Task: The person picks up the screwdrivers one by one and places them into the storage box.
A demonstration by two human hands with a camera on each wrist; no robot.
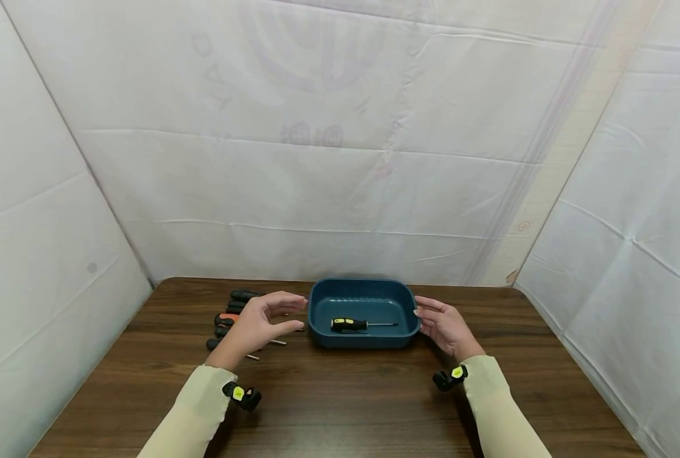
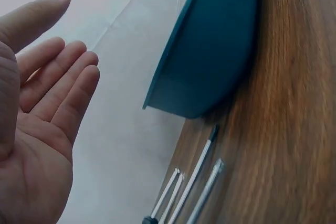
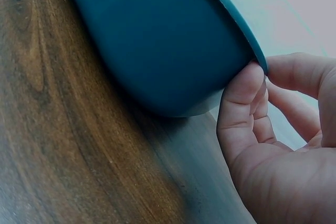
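A dark blue tray sits mid-table with a black-and-yellow screwdriver lying inside it. My left hand hovers open just left of the tray, fingers straight and apart from its wall; the left wrist view shows that hand with a bare palm beside the tray. My right hand is at the tray's right side. In the right wrist view its fingertips touch the tray just under the rim, with the thumb beside the rim's edge.
Several loose screwdrivers lie on the brown wooden table under and left of my left hand; their shafts point toward the tray. White sheeting walls enclose the table at the back and on both sides.
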